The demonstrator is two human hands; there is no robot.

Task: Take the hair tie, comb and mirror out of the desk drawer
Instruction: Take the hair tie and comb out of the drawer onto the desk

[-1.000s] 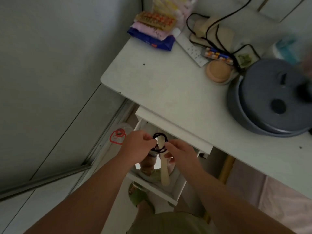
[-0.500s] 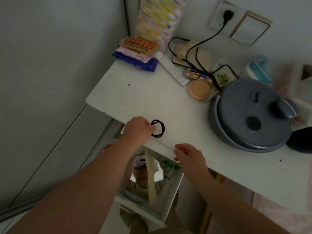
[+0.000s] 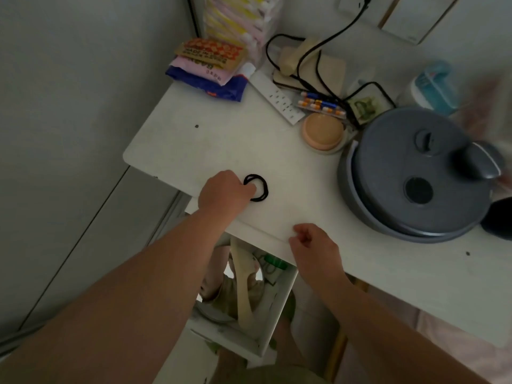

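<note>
A black hair tie (image 3: 261, 189) lies against the white desk top (image 3: 210, 145), pinched at its left side by my left hand (image 3: 224, 194). My right hand (image 3: 313, 245) hovers at the desk's front edge with loosely curled fingers and nothing in it. Below, the white drawer (image 3: 274, 309) stands pulled out. In it a cream comb (image 3: 243, 284) lies lengthwise over a round mirror (image 3: 219, 300) that reflects a person. My left forearm hides the drawer's left part.
A grey cooker with lid (image 3: 415, 173) fills the right of the desk. Behind are a round peach compact (image 3: 322, 131), a power strip (image 3: 277, 97), pill blisters (image 3: 321, 105), black cables and packets (image 3: 210, 67). A wall stands to the left.
My left hand lifted the hair tie out of the drawer and brought it onto the desk top. My right hand let go of it and rose to the desk edge.
</note>
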